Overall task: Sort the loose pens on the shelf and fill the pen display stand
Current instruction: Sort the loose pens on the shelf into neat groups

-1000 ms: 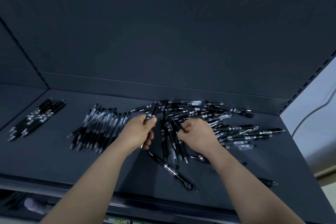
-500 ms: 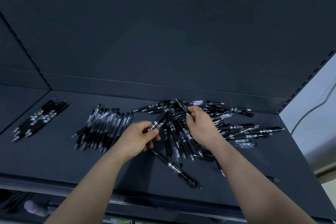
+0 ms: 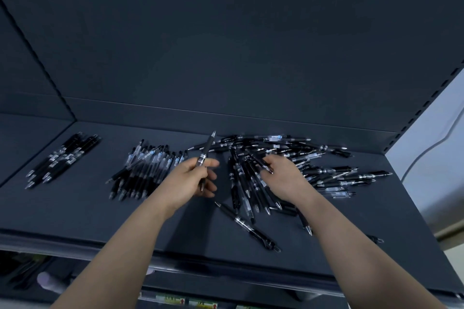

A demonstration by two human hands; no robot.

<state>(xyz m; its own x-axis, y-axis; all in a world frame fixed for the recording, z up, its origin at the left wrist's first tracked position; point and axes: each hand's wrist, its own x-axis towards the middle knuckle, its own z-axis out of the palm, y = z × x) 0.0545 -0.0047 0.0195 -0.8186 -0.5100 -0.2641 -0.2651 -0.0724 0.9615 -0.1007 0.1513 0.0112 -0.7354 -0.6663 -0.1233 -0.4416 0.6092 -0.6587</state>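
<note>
Two sorted rows of pens lie on the dark shelf (image 3: 75, 211) while a person picks through a loose heap (image 3: 301, 155) at its right end. The left hand (image 3: 190, 180) has its grip closed round one black pen (image 3: 206, 152), raised clear of the shelf with one end pointing up and away. The right hand (image 3: 283, 179) rests on the heap with fingers curled, its grip apparently pinching a second pen (image 3: 265, 165).

The step in hand looks to be sorting by type. The lifted pen probably belongs either with the middle row (image 3: 148, 168), just beside the left hand, or with the smaller far-left row (image 3: 62, 158), well apart. The next move calls for matching it to one row and laying it parallel with its fellows. Most of the heap appears unsorted, so the task seems at an early stage. The pen display stand is not in view, and filling it looks yet to begin.

One stray pen (image 3: 247, 227) lies slantwise near the front edge, between the forearms. Another (image 3: 375, 239) sits at the shelf's front right, and a careless sweep of an arm could knock either off. Price labels (image 3: 185, 300) show on the rail below.
</note>
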